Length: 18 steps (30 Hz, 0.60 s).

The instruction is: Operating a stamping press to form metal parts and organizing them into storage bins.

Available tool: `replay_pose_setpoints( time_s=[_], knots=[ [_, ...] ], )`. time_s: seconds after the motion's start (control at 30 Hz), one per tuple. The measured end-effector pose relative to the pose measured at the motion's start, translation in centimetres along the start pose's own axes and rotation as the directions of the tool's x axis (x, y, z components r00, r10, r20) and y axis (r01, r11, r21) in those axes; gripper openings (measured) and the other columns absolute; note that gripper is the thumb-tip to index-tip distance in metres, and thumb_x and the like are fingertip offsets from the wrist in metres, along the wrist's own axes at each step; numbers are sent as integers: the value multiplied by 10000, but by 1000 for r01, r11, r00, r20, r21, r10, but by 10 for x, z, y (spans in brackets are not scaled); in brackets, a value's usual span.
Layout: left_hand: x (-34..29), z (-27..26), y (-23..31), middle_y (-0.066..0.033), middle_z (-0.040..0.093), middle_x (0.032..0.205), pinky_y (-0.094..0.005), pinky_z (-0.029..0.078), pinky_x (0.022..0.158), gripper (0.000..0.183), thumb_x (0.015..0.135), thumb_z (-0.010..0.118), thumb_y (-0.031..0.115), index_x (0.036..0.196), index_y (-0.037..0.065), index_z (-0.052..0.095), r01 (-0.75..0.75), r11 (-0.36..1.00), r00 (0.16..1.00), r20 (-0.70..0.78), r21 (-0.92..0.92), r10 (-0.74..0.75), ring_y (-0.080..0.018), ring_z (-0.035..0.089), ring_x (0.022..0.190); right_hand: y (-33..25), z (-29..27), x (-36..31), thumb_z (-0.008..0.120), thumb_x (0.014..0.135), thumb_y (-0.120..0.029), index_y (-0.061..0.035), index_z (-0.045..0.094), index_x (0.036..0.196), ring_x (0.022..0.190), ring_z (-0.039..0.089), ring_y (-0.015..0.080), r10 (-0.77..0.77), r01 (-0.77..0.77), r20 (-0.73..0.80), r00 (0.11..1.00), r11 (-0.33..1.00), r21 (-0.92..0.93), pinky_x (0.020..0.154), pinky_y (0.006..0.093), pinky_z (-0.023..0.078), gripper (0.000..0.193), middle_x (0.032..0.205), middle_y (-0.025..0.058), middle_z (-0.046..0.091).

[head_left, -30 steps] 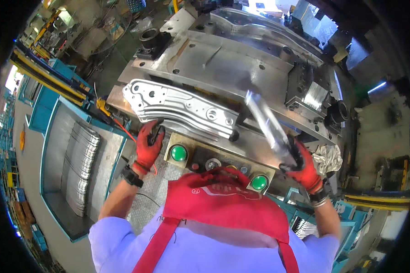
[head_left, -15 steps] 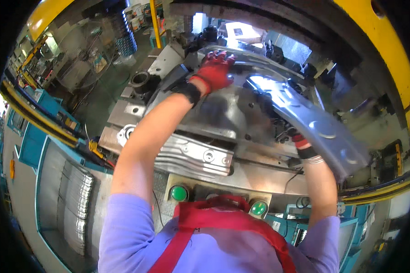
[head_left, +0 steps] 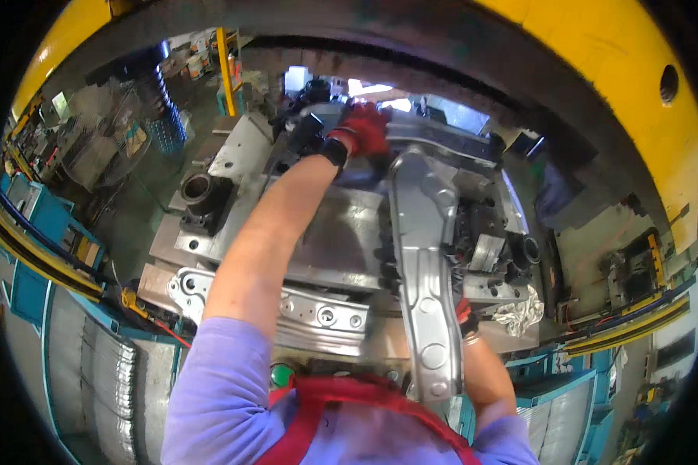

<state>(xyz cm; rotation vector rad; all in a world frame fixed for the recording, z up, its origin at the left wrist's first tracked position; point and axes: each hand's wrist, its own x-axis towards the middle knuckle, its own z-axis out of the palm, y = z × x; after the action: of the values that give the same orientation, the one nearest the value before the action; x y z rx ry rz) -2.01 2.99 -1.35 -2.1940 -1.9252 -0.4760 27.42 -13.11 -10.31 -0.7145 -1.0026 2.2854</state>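
My right hand (head_left: pixel 465 316), in a red glove with a dark cuff, grips the edge of a long grey stamped metal panel (head_left: pixel 425 294). The panel points away from me over the right part of the press die (head_left: pixel 329 232), its near end close to my chest. My left hand (head_left: pixel 362 128), also red-gloved, reaches to the far side of the die, over a curved stamped metal part (head_left: pixel 442 141) lying there. Its fingers are blurred, so their grip does not show. A shiny ribbed stamped part (head_left: pixel 326 316) lies along the die's near edge, partly behind my left forearm.
Dark guide posts stand at the die's left (head_left: pixel 202 194) and right (head_left: pixel 527 248). Overhead spans the yellow press frame (head_left: pixel 597 62). A green button (head_left: pixel 281 376) sits by my waist. Left, a rack holds stacked metal panels (head_left: pixel 105 372). A whitish rag (head_left: pixel 520 314) lies at right.
My right hand has brought the grey panel inward to the left, turning it from slanting to nearly straight away from me. The left hand stays at the die's far side. The whole view has shifted.
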Motion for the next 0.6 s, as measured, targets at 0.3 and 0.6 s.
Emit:
replay_pose_setpoints(
  time_s=[0.3,0.6],
  knots=[
    [-166,-84,-14,-179,418,1122,-479,214,972,829,514,675,359,1245,131,357,-211,965,885,-387,157,257,-351,366,1066,1,-67,-132,504,811,-186,-21,351,1224,899,539,173,-93,43,-206,974,971,-235,764,294,452,471,1028,82,523],
    [-354,-77,-11,-182,391,1176,-486,183,998,909,465,734,376,1254,133,353,-21,998,994,107,-67,28,-361,340,1123,45,-155,-228,549,784,-145,-25,355,1221,891,543,180,-175,-30,-224,959,722,-692,753,296,456,492,1024,85,524]
  ],
)
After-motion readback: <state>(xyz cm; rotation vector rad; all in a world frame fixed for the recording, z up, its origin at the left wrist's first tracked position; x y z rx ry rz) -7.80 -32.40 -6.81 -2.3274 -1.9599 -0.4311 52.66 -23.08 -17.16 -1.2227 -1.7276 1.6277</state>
